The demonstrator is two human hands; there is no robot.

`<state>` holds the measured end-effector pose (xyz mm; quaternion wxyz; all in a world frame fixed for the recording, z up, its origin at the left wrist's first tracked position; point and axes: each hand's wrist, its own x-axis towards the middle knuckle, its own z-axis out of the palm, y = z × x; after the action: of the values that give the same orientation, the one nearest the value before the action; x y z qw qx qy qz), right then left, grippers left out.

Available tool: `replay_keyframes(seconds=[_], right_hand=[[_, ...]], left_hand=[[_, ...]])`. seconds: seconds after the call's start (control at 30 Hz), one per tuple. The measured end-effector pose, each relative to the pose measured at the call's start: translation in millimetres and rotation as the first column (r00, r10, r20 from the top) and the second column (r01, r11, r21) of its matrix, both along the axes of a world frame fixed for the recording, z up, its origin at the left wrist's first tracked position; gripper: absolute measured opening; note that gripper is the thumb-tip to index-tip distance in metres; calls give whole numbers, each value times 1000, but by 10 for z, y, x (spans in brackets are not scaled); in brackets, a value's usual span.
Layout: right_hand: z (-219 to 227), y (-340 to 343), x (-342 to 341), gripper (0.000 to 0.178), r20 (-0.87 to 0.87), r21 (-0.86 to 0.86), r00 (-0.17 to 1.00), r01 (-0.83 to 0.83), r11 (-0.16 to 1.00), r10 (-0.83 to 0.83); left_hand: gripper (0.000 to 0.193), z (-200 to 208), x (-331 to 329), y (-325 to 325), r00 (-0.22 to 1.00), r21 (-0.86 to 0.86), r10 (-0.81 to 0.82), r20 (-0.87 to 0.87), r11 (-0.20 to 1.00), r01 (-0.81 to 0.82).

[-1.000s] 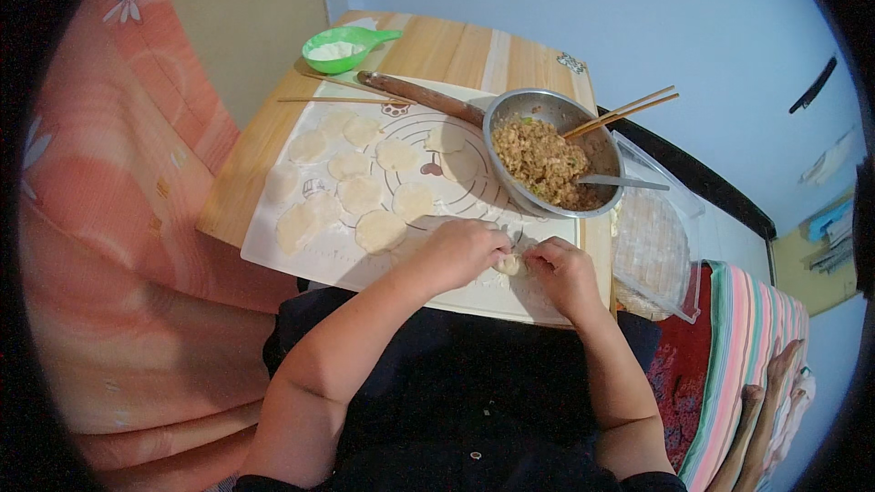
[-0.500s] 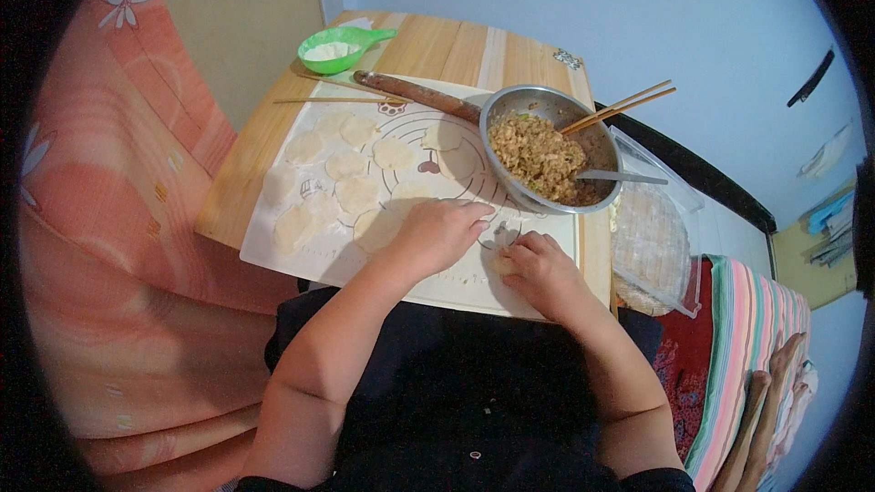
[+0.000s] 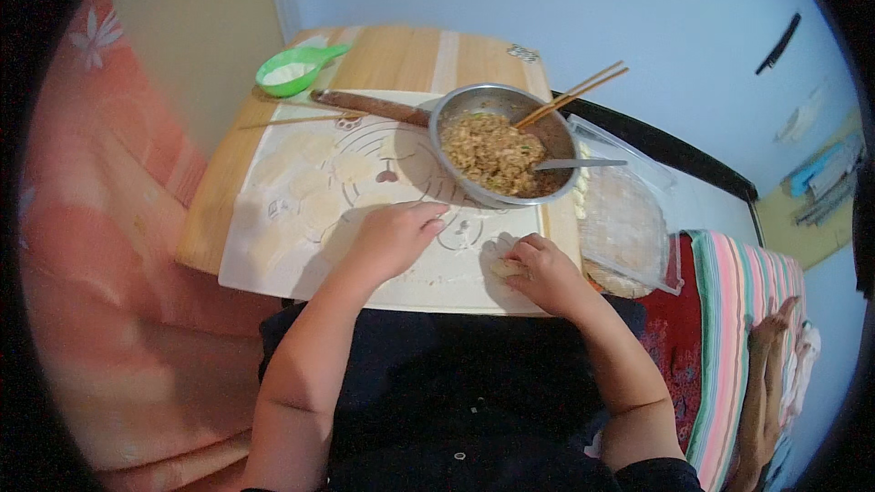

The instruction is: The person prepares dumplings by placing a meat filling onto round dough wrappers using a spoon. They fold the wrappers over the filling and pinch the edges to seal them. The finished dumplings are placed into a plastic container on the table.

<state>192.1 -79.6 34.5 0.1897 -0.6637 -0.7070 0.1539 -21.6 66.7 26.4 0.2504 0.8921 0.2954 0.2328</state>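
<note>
Pinching dough [image 3: 503, 267] in right hand [image 3: 545, 270] by near right corner of mat [image 3: 424, 297] | with left hand [image 3: 390, 239] loosely spread, toward near edge | toward left edge, blurred: wrappers [image 3: 317, 210] | at far right corner: bowl [image 3: 465, 102] of filling [image 3: 492, 159] | along far edge: rolling pin [image 3: 374, 107]

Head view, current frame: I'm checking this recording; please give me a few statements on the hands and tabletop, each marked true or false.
1. The right hand has a dough piece at its fingers. True.
2. The left hand grips the rolling pin. False: it is over the mat, apart from the pin.
3. A pair of chopsticks leans in the metal bowl. True.
4. The green ladle is to the bowl's right. False: it is to the left.
5. A grey handle sticks out of the bowl. True.
</note>
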Motion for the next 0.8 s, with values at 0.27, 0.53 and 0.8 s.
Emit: replay_keyframes(seconds=[0.27, 0.53, 0.8], right_hand=[[-183, -151, 592, 29, -910, -338, -237, -48, 940, -339], [-125, -357, 1422, 36, -872, -280, 243, 464, 841, -424], [-869, 121, 1739, 45, -89, -124, 886, 444, 888, -455]], left_hand=[[31, 30, -51, 80, 986, -433, 12, 165, 899, 61], [32, 215, -143, -137, 999, -502, 17, 38, 865, 4], [30, 122, -73, -288, 998, -452, 21, 52, 892, 5]])
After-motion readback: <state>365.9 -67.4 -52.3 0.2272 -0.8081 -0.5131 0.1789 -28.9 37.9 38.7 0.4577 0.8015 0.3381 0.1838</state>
